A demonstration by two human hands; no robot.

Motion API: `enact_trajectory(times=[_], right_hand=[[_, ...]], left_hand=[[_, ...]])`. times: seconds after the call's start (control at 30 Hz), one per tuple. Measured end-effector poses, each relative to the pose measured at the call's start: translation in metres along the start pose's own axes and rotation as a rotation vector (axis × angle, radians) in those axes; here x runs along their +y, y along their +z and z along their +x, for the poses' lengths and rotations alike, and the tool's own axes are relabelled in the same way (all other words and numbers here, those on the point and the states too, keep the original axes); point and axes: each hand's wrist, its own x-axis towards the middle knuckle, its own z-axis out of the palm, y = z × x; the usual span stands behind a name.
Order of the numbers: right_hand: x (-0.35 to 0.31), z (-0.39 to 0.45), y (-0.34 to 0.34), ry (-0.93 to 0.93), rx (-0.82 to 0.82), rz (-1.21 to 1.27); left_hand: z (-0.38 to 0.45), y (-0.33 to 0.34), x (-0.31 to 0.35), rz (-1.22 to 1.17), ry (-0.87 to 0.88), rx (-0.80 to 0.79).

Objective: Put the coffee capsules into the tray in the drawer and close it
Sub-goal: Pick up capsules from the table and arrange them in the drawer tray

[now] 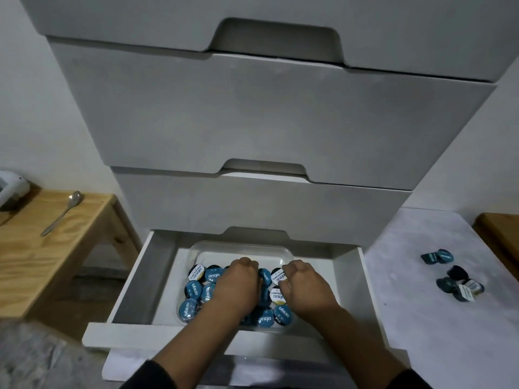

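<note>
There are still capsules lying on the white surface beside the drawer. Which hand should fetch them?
Right, probably. The loose capsules lie on the white surface to the right of the open drawer, nearest the right hand. The left hand would have to cross over it. Both hands are now over the tray.

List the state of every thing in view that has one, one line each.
Bottom drawer: pulled open.
Upper drawers: closed.
Tray: in the drawer, partly filled with capsules.
Loose capsules: still out on the white surface, some tipped over.
Left hand: fingers curled, down among the capsules.
Right hand: the same.
</note>
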Motion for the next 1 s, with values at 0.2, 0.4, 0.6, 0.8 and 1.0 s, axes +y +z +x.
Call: enact_trajectory(times=[0.2,0.4,0.6,0.8,1.0], right_hand=[[0.016,-0.034,-0.009,-0.026,0.222,0.036],[0.060,-0.071,-0.041,-0.117,0.494,0.064],[0.162,-0.120,-0.072,-0.280,0.782,-0.134],[0.290,-0.153,-0.066,-0.217,0.635,-0.381],[0.362,-0.160,-0.057,0.073,0.427,-0.019]], left_hand=[[-0.032,0.003,0.039,-0.028,-0.051,0.250],[-0.049,0.009,0.108,-0.126,-0.007,0.365],[-0.057,0.040,0.219,-0.246,0.097,0.372],[-0.049,0.098,0.306,-0.311,0.137,0.258],[-0.024,0.144,0.342,-0.282,0.122,0.130]])
